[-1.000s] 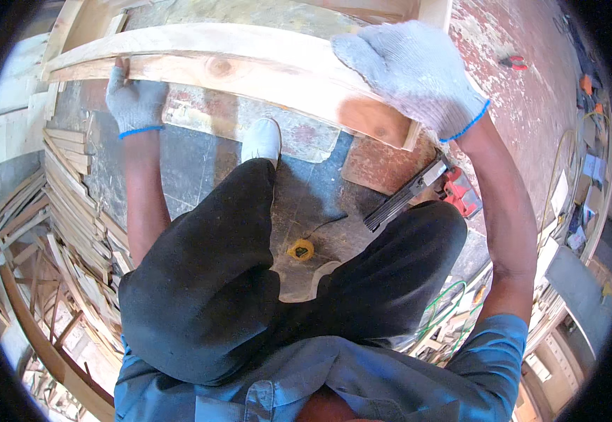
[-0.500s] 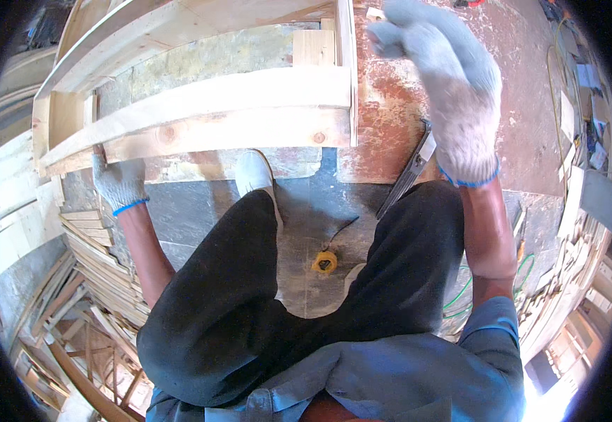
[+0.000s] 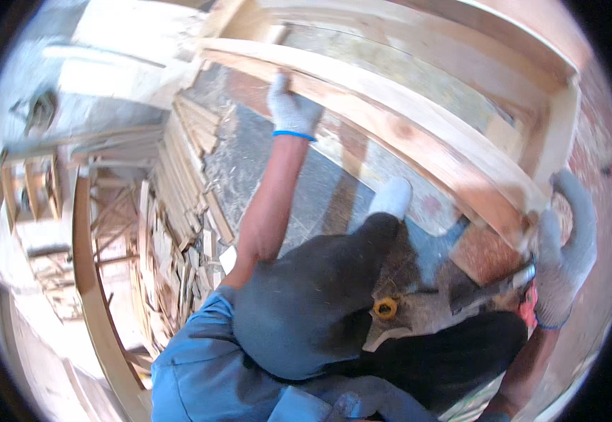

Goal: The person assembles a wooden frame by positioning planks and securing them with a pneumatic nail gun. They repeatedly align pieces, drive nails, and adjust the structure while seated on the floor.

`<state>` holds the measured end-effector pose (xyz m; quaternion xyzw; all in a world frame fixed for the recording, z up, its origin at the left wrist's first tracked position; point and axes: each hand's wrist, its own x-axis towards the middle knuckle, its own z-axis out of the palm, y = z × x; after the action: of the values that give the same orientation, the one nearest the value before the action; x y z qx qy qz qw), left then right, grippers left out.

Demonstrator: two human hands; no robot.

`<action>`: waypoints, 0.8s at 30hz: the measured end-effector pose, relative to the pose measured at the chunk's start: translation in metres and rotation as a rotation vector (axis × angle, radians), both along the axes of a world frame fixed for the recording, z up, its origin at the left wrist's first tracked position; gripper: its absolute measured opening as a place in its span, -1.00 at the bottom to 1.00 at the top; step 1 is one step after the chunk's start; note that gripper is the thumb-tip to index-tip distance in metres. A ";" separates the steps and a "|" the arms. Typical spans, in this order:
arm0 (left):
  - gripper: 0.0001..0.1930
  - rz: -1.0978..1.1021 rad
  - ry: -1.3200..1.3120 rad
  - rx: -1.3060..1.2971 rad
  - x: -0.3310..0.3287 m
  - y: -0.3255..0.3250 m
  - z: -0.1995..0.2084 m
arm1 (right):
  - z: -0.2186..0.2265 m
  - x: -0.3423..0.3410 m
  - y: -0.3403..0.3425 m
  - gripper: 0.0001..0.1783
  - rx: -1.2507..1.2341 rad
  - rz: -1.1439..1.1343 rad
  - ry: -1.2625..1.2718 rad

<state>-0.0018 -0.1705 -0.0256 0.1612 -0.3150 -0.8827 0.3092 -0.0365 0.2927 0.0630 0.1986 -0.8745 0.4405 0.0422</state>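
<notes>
Your L hand (image 3: 294, 112) grips wooden frame (image 3: 418, 141); R hand (image 3: 566, 253) half-curled by frame's corner, can't tell grasp b/c blur; tape measure (image 3: 385, 308) on your side of frame.

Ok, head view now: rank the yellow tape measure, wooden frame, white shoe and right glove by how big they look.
Largest to smallest:
1. wooden frame
2. right glove
3. white shoe
4. yellow tape measure
Nearness to the camera may enlarge the glove.
</notes>
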 end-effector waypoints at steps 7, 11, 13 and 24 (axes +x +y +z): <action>-0.54 0.115 -0.048 0.023 0.002 -0.005 -0.013 | -0.004 -0.015 -0.028 -0.46 0.510 0.373 0.419; -0.62 0.098 -0.215 -0.273 0.002 -0.039 -0.035 | 0.003 -0.030 -0.030 -0.50 0.553 0.467 0.073; -0.62 0.138 -0.338 -0.356 0.038 -0.070 -0.037 | -0.034 -0.064 -0.036 -0.58 0.325 0.683 0.006; -0.46 0.055 -0.305 -0.327 0.011 -0.045 -0.016 | -0.002 -0.096 -0.054 -0.71 0.643 0.767 -0.072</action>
<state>0.0093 -0.2158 -0.0418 0.2490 -0.4928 -0.7765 0.3037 -0.1325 0.2391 0.0608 0.4934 -0.8309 0.1390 -0.2165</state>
